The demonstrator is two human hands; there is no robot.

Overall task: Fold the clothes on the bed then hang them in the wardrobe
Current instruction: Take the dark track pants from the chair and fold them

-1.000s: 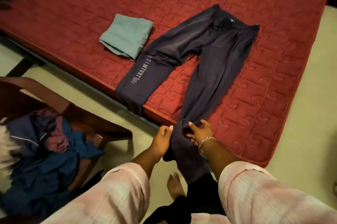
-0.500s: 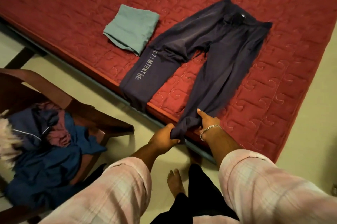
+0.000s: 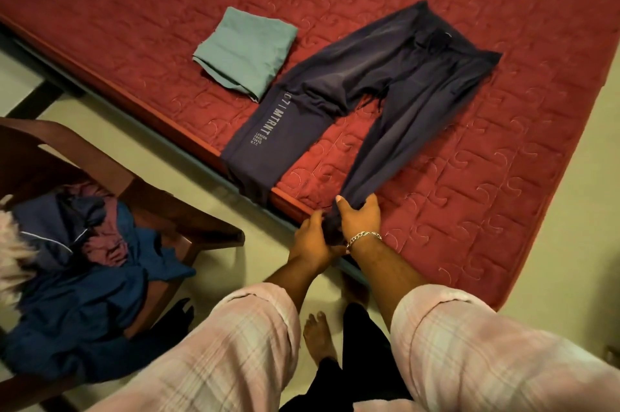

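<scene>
Hands: your left hand (image 3: 313, 240) and right hand (image 3: 360, 217) grip one cuff | dark navy cotton joggers (image 3: 396, 82) stretch away up-right toward the waistband.

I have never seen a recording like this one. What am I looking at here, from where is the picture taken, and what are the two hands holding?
There is no machine here. A person wears a camera on the head, and it looks forward and down, so you see their own arms in pink checked sleeves. The left hand and the right hand both grip the end of one leg of the dark trousers. The trousers lie spread on the red mattress, and the other leg, with white printed letters, hangs over its edge. Beside them lies a folded green cloth. At the left, a brown chair carries a heap of unfolded clothes. No wardrobe is visible in this view.
</scene>
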